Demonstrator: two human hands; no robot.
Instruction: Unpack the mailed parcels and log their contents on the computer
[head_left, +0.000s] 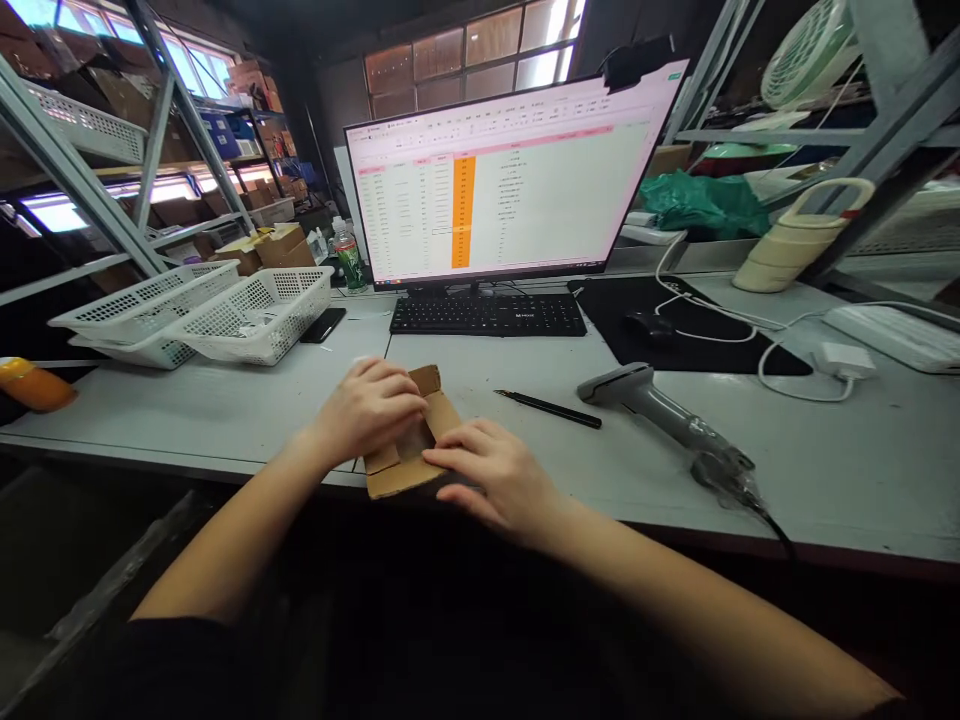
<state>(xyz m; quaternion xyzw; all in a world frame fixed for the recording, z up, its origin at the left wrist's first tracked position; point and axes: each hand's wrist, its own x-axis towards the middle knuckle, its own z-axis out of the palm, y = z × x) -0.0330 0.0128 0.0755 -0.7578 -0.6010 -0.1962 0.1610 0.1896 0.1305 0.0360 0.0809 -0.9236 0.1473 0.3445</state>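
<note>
Room: stockroom w/ metal racks, grey table [225,400].
Box: flat cardboard box [409,440] at table's near edge, betw. both hands.
L hand [369,408]: palm down, fingers curled, pressing box's left part.
R hand [499,475]: fingers spread flat on box's right edge.
Nearby: pen [547,408], barcode scanner [667,420] to right; keyboard [487,314], monitor [510,180] behind; white baskets [225,310] left.

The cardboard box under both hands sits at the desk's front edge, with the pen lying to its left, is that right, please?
Not quite: the head view shows the pen lying to the right of the cardboard box, between it and the barcode scanner. The left hand and right hand do rest on the box at the desk's front edge.
</note>
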